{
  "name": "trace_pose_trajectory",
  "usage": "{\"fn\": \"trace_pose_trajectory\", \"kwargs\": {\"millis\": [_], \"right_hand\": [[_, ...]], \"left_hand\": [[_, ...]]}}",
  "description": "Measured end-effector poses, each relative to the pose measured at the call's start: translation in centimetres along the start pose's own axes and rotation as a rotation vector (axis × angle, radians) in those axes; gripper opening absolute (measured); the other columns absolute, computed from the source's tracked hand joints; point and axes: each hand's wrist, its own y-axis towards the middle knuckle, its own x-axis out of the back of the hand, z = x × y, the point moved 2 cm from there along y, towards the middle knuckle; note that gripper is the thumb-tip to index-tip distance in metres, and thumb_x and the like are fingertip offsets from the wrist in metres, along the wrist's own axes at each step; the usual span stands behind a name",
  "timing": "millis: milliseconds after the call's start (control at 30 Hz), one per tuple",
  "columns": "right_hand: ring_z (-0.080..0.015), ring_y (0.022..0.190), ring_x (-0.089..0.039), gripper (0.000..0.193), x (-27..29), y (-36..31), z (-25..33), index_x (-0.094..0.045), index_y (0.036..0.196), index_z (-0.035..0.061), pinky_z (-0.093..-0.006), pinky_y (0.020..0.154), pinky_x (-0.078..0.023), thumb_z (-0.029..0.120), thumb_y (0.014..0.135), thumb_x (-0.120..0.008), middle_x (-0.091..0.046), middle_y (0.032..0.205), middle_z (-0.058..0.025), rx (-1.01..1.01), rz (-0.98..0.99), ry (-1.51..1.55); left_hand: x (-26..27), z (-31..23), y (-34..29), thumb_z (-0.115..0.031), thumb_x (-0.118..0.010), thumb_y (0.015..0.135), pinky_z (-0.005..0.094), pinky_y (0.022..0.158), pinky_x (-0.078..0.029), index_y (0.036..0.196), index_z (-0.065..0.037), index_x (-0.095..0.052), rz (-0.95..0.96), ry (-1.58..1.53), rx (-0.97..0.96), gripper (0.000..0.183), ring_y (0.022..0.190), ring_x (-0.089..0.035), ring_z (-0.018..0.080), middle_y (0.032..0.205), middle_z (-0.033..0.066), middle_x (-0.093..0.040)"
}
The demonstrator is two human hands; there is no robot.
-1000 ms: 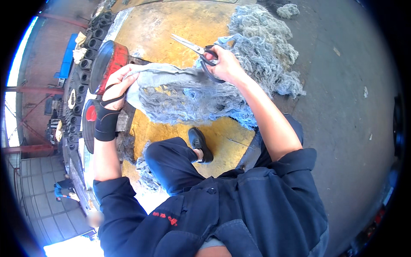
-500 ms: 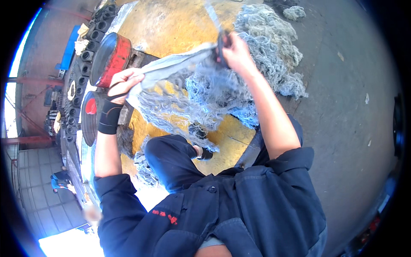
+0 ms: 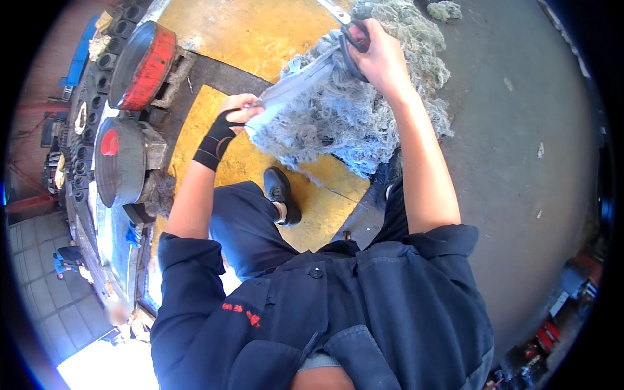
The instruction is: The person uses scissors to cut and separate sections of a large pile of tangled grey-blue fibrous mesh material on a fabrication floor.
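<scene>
My left hand (image 3: pixel 239 110), with a black wrist wrap (image 3: pixel 214 144), is closed on the near end of a pale grey-blue fabric strip (image 3: pixel 292 91) with loose frayed threads. The strip stretches up and right toward my right hand (image 3: pixel 385 60). That hand grips the black handles of a pair of scissors (image 3: pixel 354 49), whose metal blades point away to the upper left. Whether the strip's far end touches my right fingers, I cannot tell. Beneath and behind it lies a large heap of tangled grey-blue threads (image 3: pixel 416 71).
Left of me stand a red-sided round drum (image 3: pixel 148 68) and a grey round drum (image 3: pixel 127 162), beside rows of dark ring-shaped parts (image 3: pixel 97 102). Yellow floor panels (image 3: pixel 221 32) lie underfoot, with grey floor (image 3: pixel 513 162) to the right. Another person (image 3: pixel 67 259) is far left.
Both hands have moved: the left one to the right, the right one up and slightly right. The strip now hangs nearer the heap, and my view has shifted, uncovering my shoe.
</scene>
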Motion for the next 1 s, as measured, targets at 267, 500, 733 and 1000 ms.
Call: {"fn": "trace_pose_trajectory", "kwargs": {"millis": [267,500,733,1000], "right_hand": [[-0.0206,0.086,-0.066,0.036,-1.9,-1.1,2.1,-0.058,0.104,0.006,-0.0312,0.077,-0.051,0.016,0.073,-0.072,-0.068,0.091,-0.0066,0.043,0.192,0.082],[-0.0246,0.088,-0.065,0.032,-2.7,-1.3,1.6,-0.057,0.101,0.0064,-0.035,0.077,-0.05,0.015,0.074,-0.071,-0.067,0.09,-0.0079,0.015,0.196,0.008],[-0.0307,0.091,-0.063,0.03,-2.6,-0.8,-2.3,-0.055,0.095,0.0008,-0.0397,0.078,-0.048,0.015,0.075,-0.071,-0.067,0.093,-0.0116,-0.058,0.261,-0.31],[-0.0313,0.09,-0.063,0.029,-4.6,-1.1,-3.2,-0.056,0.095,0.0016,-0.0405,0.078,-0.048,0.015,0.074,-0.071,-0.066,0.092,-0.0124,-0.065,0.249,-0.275]], "left_hand": [[-8.0,-2.5,1.8,-0.026,-0.079,0.063,0.0373,0.089,-0.044,0.122,0.003,-0.05,0.062,0.016,0.186,0.072,0.109,-0.055,0.0313,0.117,0.021,-0.059],[-9.8,-7.8,2.3,-0.012,-0.073,0.078,0.0238,0.072,-0.044,0.099,0.0,-0.066,0.072,-0.465,0.199,0.026,0.078,-0.054,0.0071,0.088,0.0009,-0.065],[-6.8,-6.6,1.8,-0.013,-0.062,0.086,0.0264,0.083,-0.043,0.114,0.001,-0.06,0.126,-0.444,0.05,0.032,0.087,-0.058,0.0119,0.094,0.0026,-0.065],[-5.0,-6.8,0.6,-0.02,-0.062,0.087,0.0256,0.063,-0.048,0.106,0.001,-0.059,0.317,-0.78,0.256,0.028,0.066,-0.061,0.0117,0.088,0.0062,-0.064]]}}
